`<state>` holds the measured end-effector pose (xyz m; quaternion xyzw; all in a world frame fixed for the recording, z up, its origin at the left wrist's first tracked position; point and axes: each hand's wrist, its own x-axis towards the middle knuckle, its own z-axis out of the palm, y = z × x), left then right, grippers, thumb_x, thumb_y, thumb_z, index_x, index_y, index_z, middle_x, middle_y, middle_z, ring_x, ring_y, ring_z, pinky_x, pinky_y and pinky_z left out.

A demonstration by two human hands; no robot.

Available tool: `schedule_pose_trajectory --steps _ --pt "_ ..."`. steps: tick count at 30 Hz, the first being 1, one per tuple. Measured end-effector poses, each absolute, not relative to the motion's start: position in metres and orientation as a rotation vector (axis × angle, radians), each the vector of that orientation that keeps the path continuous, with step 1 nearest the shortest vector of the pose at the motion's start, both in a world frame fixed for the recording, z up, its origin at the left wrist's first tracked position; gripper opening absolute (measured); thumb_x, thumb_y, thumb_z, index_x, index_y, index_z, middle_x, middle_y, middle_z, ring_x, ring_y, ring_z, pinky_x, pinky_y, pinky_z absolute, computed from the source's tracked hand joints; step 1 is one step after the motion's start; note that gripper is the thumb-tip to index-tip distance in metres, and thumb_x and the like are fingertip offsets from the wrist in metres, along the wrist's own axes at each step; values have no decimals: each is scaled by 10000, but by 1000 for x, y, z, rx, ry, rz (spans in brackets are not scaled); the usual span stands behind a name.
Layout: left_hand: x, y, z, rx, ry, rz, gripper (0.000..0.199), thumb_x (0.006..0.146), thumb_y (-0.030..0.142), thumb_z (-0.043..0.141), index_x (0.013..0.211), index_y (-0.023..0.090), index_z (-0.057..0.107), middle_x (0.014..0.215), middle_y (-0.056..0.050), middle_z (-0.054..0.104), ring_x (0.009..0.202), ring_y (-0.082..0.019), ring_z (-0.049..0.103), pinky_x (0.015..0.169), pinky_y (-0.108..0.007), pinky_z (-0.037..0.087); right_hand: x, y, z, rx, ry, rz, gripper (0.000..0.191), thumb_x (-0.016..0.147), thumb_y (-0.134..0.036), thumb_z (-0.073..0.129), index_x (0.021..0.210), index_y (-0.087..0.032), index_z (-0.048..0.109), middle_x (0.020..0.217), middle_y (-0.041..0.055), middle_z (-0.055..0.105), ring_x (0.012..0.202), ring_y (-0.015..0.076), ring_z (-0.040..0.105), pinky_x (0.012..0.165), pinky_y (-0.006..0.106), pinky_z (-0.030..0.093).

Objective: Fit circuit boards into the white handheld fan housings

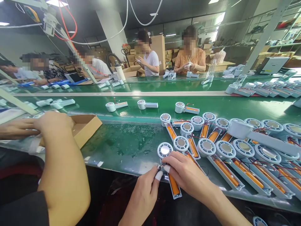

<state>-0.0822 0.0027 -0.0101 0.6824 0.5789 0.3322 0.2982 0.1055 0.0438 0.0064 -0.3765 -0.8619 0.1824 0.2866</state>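
Observation:
At the front edge of the green table lies a pale blue fan unit (174, 185) with a round head and an orange strip in its open handle. Over the neck of this unit, my left hand (147, 188) pinches a small dark piece, perhaps a wire end or connector. My right hand (182, 168) meets it there, thumb and forefinger closed at the same spot; what they hold is too small to name. White covers show on the tips of some fingers. More open fan units (207, 146) with red and black wires lie beside my right hand.
An open cardboard box (88, 131) stands at the left, with a neighbour's arm (63, 157) reaching over it. Fan units (148, 105) sit on the green belt beyond. Several people work across the belt.

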Motion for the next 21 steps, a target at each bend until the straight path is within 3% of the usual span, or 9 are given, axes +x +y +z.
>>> schedule_pose_trajectory --steps 3,10,15,17,21 --pt "-84 5 -4 1804 1470 832 213 958 297 470 860 276 659 737 -34 697 647 -221 609 626 -275 419 110 46 6 -936 -2302 586 281 974 -48 485 1139 -214 640 985 41 629 875 172 615 751 268 496" --pt "-83 9 -6 1816 1504 742 231 985 306 434 851 261 615 732 -21 667 653 -209 594 648 -270 405 104 46 7 -990 -2291 489 209 999 -106 466 992 -187 659 909 54 642 822 202 596 716 318 501" --pt "-75 3 -11 1658 1600 864 304 968 375 445 1002 214 700 734 -52 662 744 -254 642 733 -317 483 118 33 11 -1140 -2049 453 269 1011 -163 480 1257 -225 569 1186 77 669 1066 217 647 900 341 535" --pt "-73 1 -14 1566 1657 933 347 951 393 461 1072 188 714 789 -80 696 815 -280 666 787 -354 513 126 25 12 -1233 -2002 361 276 1013 -170 451 1255 -233 567 1176 81 683 1028 223 678 840 333 558" --pt "-73 -1 -22 1461 1658 1058 342 915 405 528 1081 190 736 1057 -133 750 887 -287 694 822 -381 556 129 14 8 -1277 -2258 158 323 957 -140 437 1231 -185 603 1028 108 734 742 256 728 567 341 545"
